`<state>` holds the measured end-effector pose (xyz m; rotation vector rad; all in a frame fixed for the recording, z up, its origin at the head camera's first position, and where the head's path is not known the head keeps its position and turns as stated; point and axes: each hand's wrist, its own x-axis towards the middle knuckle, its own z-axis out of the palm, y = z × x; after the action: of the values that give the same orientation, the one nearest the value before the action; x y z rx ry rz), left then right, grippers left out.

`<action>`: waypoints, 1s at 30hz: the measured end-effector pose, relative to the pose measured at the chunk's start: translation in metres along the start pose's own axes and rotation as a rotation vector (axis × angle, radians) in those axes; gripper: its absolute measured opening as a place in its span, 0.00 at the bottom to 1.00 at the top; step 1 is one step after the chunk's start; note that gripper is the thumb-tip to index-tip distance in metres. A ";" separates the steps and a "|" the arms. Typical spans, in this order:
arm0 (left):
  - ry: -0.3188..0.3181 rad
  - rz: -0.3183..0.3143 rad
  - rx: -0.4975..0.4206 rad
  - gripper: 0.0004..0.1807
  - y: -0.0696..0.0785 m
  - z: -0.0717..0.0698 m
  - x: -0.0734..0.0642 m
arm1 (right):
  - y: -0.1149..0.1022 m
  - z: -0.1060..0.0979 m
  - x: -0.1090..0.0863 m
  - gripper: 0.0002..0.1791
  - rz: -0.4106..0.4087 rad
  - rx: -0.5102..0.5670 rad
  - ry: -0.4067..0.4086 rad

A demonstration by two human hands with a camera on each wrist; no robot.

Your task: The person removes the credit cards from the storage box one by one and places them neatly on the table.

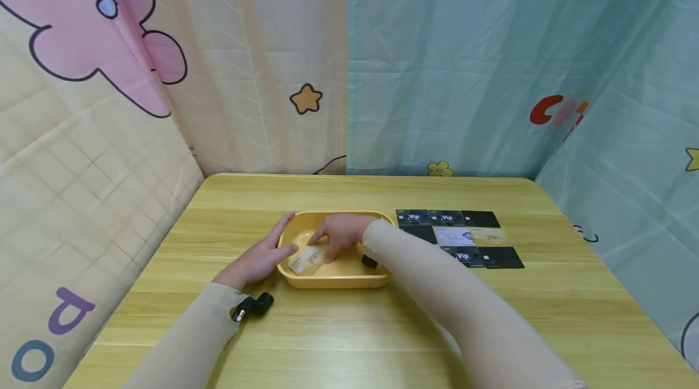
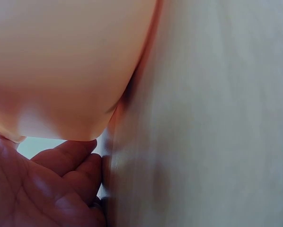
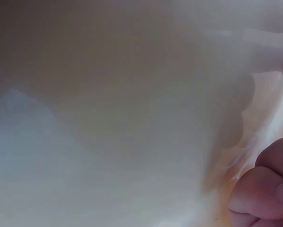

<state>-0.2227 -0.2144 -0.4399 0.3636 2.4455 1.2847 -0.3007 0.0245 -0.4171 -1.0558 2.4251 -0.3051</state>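
Note:
In the head view a yellow plastic tray [image 1: 344,281] stands on the table. At its left end my left hand [image 1: 256,261] grips it, thumb over the rim; in the left wrist view the other fingers [image 2: 82,172] lie against the outside of the tray wall [image 2: 61,94]. My right hand [image 1: 343,232] reaches into the tray, pinching a pale gold card [image 1: 307,260] at its upper right between index finger and thumb. Curled fingers of that hand [image 3: 264,191] show at the right wrist view's lower right, beside a blurred pale surface.
Right of the tray, several cards lie in rows: black ones [image 1: 501,257], a silver one [image 1: 453,236] and a gold one [image 1: 488,235]. A black wrist camera piece [image 1: 369,261] shows under my right wrist. Printed curtains [image 1: 437,73] hang behind the wooden table [image 1: 327,340].

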 end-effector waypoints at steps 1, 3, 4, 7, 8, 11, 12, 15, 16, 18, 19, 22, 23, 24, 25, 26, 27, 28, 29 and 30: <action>-0.001 0.001 0.000 0.44 0.000 0.000 0.000 | 0.000 0.000 0.000 0.32 -0.001 0.000 0.001; -0.002 0.005 -0.004 0.44 -0.001 0.000 0.000 | -0.001 0.000 0.000 0.32 0.002 -0.001 0.003; -0.002 0.006 -0.007 0.44 -0.001 0.000 0.000 | -0.001 0.000 -0.001 0.32 0.002 -0.004 0.002; -0.003 0.007 -0.018 0.44 -0.001 0.000 0.000 | -0.002 -0.001 -0.002 0.31 0.001 -0.012 0.001; -0.004 0.007 -0.020 0.44 -0.001 0.000 0.000 | -0.003 -0.001 -0.002 0.31 0.001 -0.014 0.000; -0.004 0.004 -0.012 0.44 0.000 0.000 -0.001 | -0.003 -0.002 -0.002 0.31 -0.006 -0.020 -0.002; -0.004 0.005 -0.009 0.44 0.000 0.000 0.000 | -0.003 -0.002 -0.002 0.31 -0.008 -0.021 -0.002; -0.002 0.003 0.004 0.44 0.001 0.000 -0.001 | -0.002 -0.002 -0.002 0.31 -0.014 -0.021 -0.003; -0.002 0.002 0.005 0.44 0.001 0.000 -0.001 | -0.002 -0.002 -0.002 0.30 -0.016 -0.021 -0.004; -0.001 -0.001 0.010 0.44 0.001 0.001 -0.001 | -0.002 -0.002 -0.001 0.30 -0.023 -0.027 -0.004; 0.000 -0.003 0.010 0.44 0.001 0.001 -0.001 | -0.001 -0.002 -0.001 0.30 -0.027 -0.030 -0.004; -0.001 -0.005 0.017 0.44 0.001 0.001 -0.001 | -0.001 -0.003 0.000 0.29 -0.035 -0.050 0.000; -0.001 -0.004 0.020 0.44 0.002 0.001 -0.001 | -0.001 -0.003 0.000 0.29 -0.037 -0.060 0.001; -0.001 -0.004 0.020 0.44 0.002 0.001 -0.001 | -0.001 -0.003 0.000 0.30 -0.037 -0.066 0.000; -0.002 -0.004 0.020 0.44 0.002 0.001 0.000 | -0.001 -0.004 0.000 0.30 -0.036 -0.069 0.000; -0.003 -0.005 0.021 0.44 0.002 0.001 0.000 | -0.001 -0.004 0.000 0.30 -0.035 -0.072 0.000; -0.002 -0.006 0.022 0.44 0.002 0.001 -0.001 | -0.001 -0.005 0.000 0.30 -0.032 -0.075 0.001; -0.001 -0.008 0.021 0.44 0.002 0.000 -0.001 | -0.001 -0.005 -0.001 0.30 -0.031 -0.080 0.002; 0.000 -0.008 0.018 0.44 0.002 0.000 -0.001 | -0.002 -0.006 -0.001 0.30 -0.030 -0.075 0.002; 0.000 -0.007 0.020 0.44 0.002 0.000 -0.001 | -0.002 -0.007 -0.002 0.29 -0.030 -0.072 0.004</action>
<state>-0.2216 -0.2138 -0.4379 0.3595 2.4591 1.2588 -0.3016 0.0246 -0.4096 -1.1239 2.4417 -0.2316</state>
